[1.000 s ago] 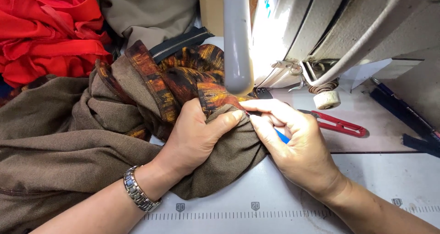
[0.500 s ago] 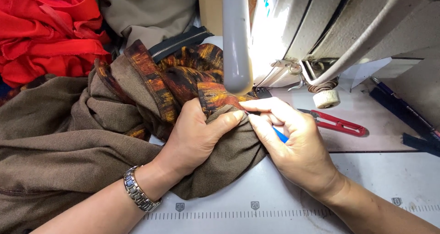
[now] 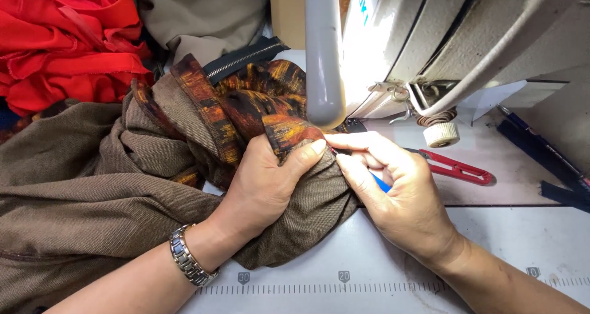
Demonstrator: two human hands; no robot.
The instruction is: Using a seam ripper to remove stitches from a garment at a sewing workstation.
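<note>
While bunching brown fabric (image 3: 295, 209): left hand (image 3: 264, 188) clenched, right hand (image 3: 399, 197) pinching.

From where I watch, my left hand (image 3: 261, 185) covers the seam of the brown garment (image 3: 92, 197), which runs off the left and bottom edges. A blue tool (image 3: 381, 183) is mostly buried under my right hand (image 3: 399, 197). The sewing machine (image 3: 430, 37) is cut off above; its needle is hidden.
</note>
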